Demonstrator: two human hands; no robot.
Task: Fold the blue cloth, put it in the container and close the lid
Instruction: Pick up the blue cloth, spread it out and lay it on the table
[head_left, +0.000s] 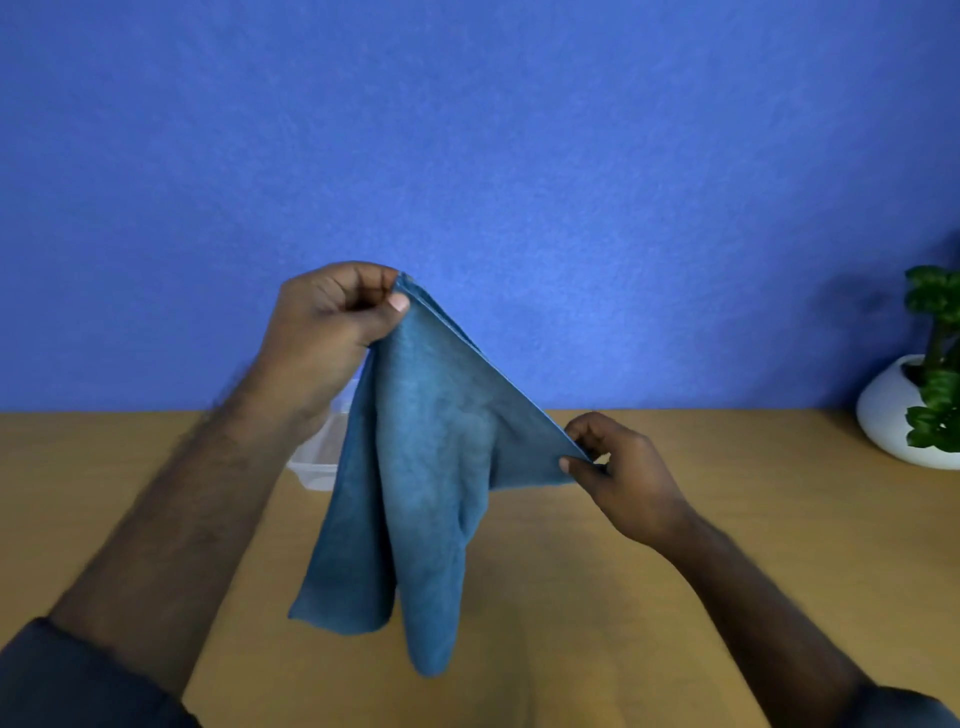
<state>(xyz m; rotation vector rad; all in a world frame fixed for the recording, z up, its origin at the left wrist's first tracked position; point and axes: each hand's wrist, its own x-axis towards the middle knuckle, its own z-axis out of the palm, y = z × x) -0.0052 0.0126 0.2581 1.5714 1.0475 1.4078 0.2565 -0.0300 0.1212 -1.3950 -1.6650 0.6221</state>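
The blue cloth (421, 457) hangs in the air above the wooden table, doubled over and draping down in loose folds. My left hand (332, 322) is raised high and pinches its top corner between thumb and fingers. My right hand (618, 467), lower and to the right, pinches another corner, pulling that edge taut. A clear plastic container (319, 457) stands on the table behind the cloth and my left forearm; only its front left corner shows. No lid can be made out.
The wooden table (675, 597) runs back to a blue wall (519, 156). A white round pot with a green plant (919, 395) stands at the far right of the table.
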